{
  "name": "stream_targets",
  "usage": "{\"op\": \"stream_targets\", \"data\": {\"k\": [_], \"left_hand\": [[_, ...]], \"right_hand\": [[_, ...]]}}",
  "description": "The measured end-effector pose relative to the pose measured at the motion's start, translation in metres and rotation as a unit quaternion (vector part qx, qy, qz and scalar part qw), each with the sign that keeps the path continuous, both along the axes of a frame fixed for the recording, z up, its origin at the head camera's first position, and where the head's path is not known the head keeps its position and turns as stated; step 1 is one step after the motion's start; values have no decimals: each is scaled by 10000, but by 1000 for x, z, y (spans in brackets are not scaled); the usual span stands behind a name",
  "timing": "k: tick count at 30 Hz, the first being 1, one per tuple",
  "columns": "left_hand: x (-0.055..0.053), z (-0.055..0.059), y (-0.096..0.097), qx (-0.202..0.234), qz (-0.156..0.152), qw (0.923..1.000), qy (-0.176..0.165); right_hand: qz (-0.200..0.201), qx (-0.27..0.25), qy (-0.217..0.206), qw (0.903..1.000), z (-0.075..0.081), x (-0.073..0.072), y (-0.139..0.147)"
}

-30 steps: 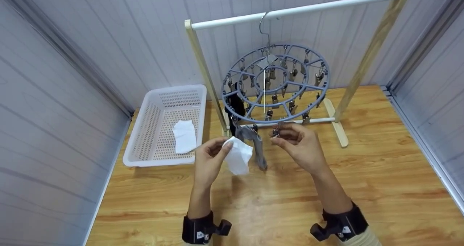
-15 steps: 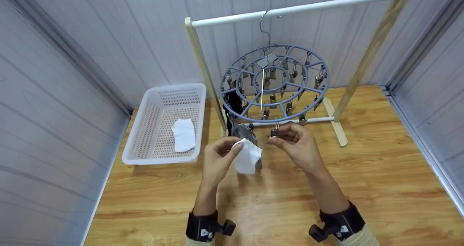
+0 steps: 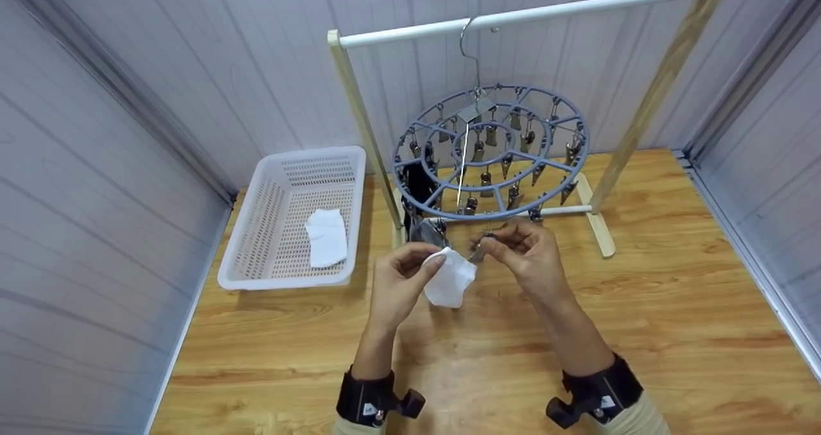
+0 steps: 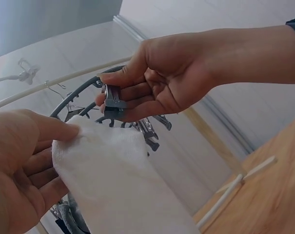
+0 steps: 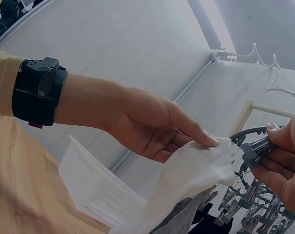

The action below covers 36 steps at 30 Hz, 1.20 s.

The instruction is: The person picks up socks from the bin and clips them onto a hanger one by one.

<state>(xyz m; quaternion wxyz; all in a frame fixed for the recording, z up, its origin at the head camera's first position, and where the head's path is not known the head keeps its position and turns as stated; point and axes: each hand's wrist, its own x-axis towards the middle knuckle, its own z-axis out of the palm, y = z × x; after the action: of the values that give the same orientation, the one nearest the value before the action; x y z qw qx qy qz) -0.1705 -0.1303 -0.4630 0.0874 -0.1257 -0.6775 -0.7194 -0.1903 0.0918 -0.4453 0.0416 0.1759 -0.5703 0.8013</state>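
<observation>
My left hand (image 3: 399,290) pinches a white sock (image 3: 451,282) by its edge between thumb and fingers. The sock's free part hangs down. My right hand (image 3: 535,262) grips a metal clip (image 4: 115,101) on the front of the round blue-grey clip hanger (image 3: 471,217). In the right wrist view, the clip (image 5: 257,150) points at the sock's edge, a small gap apart from it. Whether its mouth is spread I cannot tell. A grey sock (image 3: 425,231) and a black sock (image 3: 417,188) hang from the hanger's left side, partly hidden.
A white plastic basket (image 3: 288,283) stands on the wooden floor at the left, with another white sock (image 3: 328,239) inside. The hanger hooks over the white bar (image 3: 577,12) of a wooden rack (image 3: 664,92). Several other clips dangle from the rings. Pale panel walls surround the floor.
My left hand has moved right with the white sock, closer to the clip. My right hand stays near its place, and the clip has tilted toward the sock. The hanger has turned slightly.
</observation>
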Motion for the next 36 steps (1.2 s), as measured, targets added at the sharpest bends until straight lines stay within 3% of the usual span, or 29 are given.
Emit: {"op": "stream_targets", "data": {"k": [7, 18, 36], "left_hand": [[1, -2, 2, -112, -71, 9997, 215], [4, -1, 6, 15, -84, 9989, 464], [4, 0, 7, -77, 143, 9965, 820]], "right_hand": [[125, -182, 171, 9996, -5, -3, -2], [277, -458, 4, 9986, -7, -3, -8], [341, -275, -402, 9982, -9, 2, -15]]}}
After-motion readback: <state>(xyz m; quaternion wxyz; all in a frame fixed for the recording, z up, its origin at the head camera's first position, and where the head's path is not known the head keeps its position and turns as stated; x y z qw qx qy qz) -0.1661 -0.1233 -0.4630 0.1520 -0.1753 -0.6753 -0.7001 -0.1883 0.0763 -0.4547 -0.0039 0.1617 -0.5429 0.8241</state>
